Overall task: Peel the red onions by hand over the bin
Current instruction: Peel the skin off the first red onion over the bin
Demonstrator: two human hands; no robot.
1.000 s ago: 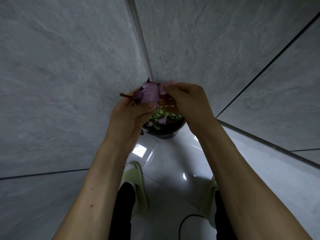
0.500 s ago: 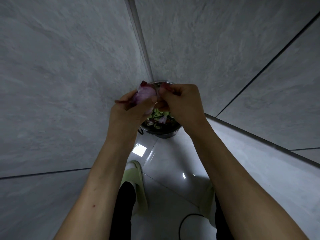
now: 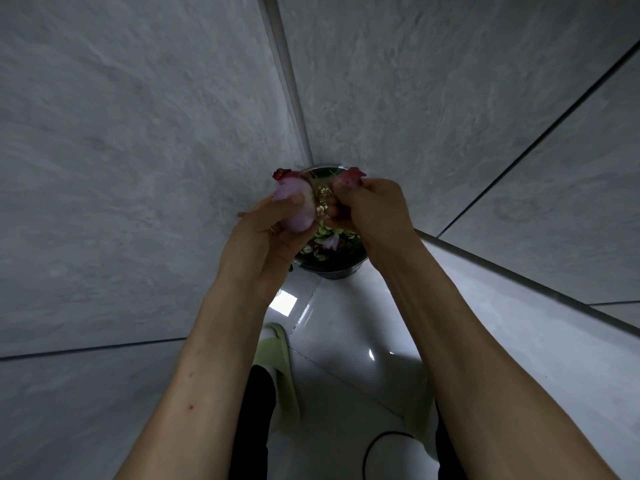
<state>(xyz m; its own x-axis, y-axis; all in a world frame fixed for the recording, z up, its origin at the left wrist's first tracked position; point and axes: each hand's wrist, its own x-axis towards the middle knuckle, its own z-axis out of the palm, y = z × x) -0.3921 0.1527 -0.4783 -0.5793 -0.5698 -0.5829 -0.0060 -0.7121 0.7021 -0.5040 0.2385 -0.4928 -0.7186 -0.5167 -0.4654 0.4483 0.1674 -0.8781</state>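
My left hand [image 3: 266, 233] grips a red onion [image 3: 294, 206], its pale purple flesh bared and a scrap of dark red skin at its top. My right hand [image 3: 370, 206] pinches a torn piece of red skin [image 3: 349, 177] just right of the onion, beside its root end. Both hands hover above a dark round bin [image 3: 332, 268] in the corner of the floor. Green vegetable scraps and a piece of onion peel [image 3: 330, 241] lie in the bin. My hands hide most of its opening.
Grey tiled walls close in on the left and right and meet behind the bin. Below is glossy white floor [image 3: 346, 323], my feet in pale green slippers [image 3: 280, 362], and a black cable [image 3: 377, 441] near the bottom edge.
My right hand has pulled a piece of red skin off to the right, away from the onion. The onion has turned in my left hand, showing more bare flesh.
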